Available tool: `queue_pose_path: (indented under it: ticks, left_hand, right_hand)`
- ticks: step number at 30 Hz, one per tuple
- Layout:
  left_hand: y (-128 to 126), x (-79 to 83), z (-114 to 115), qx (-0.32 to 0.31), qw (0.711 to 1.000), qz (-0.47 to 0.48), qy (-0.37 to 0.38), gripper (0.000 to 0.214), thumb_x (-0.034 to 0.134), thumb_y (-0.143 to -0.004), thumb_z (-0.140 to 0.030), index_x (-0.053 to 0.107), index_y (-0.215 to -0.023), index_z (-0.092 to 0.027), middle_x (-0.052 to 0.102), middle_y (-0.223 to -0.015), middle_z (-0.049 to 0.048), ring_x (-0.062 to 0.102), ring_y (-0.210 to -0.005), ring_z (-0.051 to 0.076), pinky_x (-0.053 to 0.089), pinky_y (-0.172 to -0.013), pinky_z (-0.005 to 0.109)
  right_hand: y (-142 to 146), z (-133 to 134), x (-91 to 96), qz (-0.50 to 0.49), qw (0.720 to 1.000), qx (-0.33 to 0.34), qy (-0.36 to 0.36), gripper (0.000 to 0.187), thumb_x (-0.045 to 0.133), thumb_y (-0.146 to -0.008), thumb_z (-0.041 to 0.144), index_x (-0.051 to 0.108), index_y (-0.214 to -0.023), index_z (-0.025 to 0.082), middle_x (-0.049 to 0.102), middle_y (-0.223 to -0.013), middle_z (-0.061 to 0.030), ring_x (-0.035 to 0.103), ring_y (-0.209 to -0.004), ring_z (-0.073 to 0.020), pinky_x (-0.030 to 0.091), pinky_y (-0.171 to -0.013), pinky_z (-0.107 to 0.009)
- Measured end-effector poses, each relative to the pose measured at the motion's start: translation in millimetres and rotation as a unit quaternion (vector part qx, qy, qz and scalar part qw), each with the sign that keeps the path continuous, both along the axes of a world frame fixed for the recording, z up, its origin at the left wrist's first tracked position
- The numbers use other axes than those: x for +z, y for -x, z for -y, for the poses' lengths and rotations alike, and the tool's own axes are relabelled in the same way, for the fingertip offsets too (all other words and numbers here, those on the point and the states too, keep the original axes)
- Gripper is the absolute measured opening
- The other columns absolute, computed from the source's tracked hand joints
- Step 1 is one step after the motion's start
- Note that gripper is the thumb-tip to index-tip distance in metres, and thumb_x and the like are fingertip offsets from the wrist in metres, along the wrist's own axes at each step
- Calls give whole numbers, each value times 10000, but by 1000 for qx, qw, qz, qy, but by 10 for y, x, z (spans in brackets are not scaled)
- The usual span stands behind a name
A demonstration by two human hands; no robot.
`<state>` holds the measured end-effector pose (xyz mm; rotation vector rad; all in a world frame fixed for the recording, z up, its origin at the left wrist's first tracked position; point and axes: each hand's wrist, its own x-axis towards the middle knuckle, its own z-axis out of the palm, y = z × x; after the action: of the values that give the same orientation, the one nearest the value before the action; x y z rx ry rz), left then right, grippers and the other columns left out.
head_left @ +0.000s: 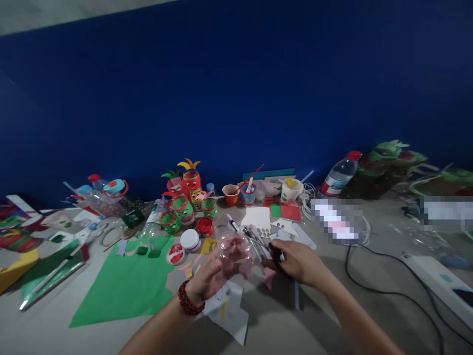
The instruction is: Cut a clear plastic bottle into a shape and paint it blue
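Your left hand [213, 272] is curling round a clear plastic cup [235, 249], likely keeping it still | right hand [298, 258] is gripping scissors [276, 255] beside it | cup is sitting short of the table's [281, 328] far edge

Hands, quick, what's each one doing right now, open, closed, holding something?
Left hand: curled, holding clear plastic piece.
Right hand: closed, holding scissors.

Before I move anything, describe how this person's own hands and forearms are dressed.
The left hand and right hand are both ungloved. A dark red beaded bracelet circles the left wrist; nothing shows on the right. No sleeves are in view.
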<state>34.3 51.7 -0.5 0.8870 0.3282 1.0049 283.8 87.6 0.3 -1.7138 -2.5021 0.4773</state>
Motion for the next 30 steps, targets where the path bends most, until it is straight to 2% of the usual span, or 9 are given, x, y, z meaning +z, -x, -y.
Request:
queue_pose_path:
  ticks: [5, 8, 12, 16, 18, 22, 25, 27, 30]
  left_hand:
    - [-12, 44, -4, -22, 999, 20, 19, 603, 689, -815, -501, 565, -1318, -193, 666, -1158, 152, 633, -1017, 283, 498, -798, 379]
    - [-19, 41, -15, -36, 998, 44, 40, 584, 689, -798, -485, 579, -1290, -190, 680, -1153, 158, 651, -974, 278, 496, -790, 379]
    - [-9, 13, -34, -35, 995, 71, 53, 559, 655, -793, -479, 586, -1261, -179, 676, -1117, 150, 659, -911, 278, 509, -736, 378]
    - [-4, 8, -33, -15, 998, 62, 28, 656, 715, -747, -523, 556, -1299, -204, 655, -1107, 131, 648, -869, 254, 521, -713, 371]
    - [-13, 25, -26, -1, 999, 44, 7, 707, 773, -706, -512, 547, -1312, -225, 643, -1117, 119, 642, -868, 243, 523, -711, 363]
    - [-37, 55, -13, 38, 999, -3, -9, 685, 843, -662, -451, 584, -1254, -224, 643, -1112, 109, 637, -899, 243, 521, -748, 360]
    - [-32, 32, -15, 69, 997, -26, -30, 700, 885, -629, -420, 588, -1237, -242, 635, -1164, 103, 619, -1000, 258, 513, -837, 376]
    - [-17, 4, -21, 73, 996, -39, -45, 697, 891, -633, -406, 583, -1240, -254, 632, -1183, 97, 610, -1031, 254, 504, -870, 375]
    - [3, -18, -31, 78, 993, -62, -61, 688, 878, -653, -431, 578, -1245, -250, 642, -1154, 95, 608, -1026, 246, 499, -882, 369]
  right_hand:
    - [33, -34, 23, 105, 993, -54, 16, 379, 523, -902, 565, 661, -970, 219, 758, -957, -126, 703, -824, -295, 293, -555, -292]
    - [34, -45, 53, 83, 995, -51, 17, 432, 473, -919, 605, 677, -901, 224, 760, -917, -117, 703, -827, -290, 292, -564, -295]
    - [22, -26, 79, 51, 998, -47, 5, 437, 497, -908, 617, 674, -814, 228, 754, -857, -91, 694, -815, -271, 295, -574, -289]
    - [32, -3, 70, 15, 999, -52, -9, 395, 524, -904, 588, 657, -800, 231, 744, -835, -63, 684, -803, -246, 318, -583, -276]
    - [45, -2, 58, 32, 998, -53, -8, 343, 547, -899, 549, 657, -841, 228, 744, -851, -67, 686, -808, -252, 327, -583, -276]
    - [52, -5, 57, 102, 991, -83, -12, 208, 566, -887, 356, 634, -1024, 215, 746, -972, -97, 693, -861, -270, 332, -589, -288]
    - [32, 0, 78, 63, 994, -86, -31, 260, 566, -865, 296, 590, -1110, 213, 728, -1075, -94, 685, -916, -262, 360, -633, -291]
    - [20, 2, 77, 26, 996, -77, -35, 238, 568, -864, 327, 596, -1073, 215, 727, -1053, -90, 677, -903, -258, 367, -645, -292]
    - [12, -13, 25, -9, 997, -70, -33, 217, 545, -882, 437, 618, -860, 234, 725, -865, -66, 654, -770, -241, 343, -599, -287]
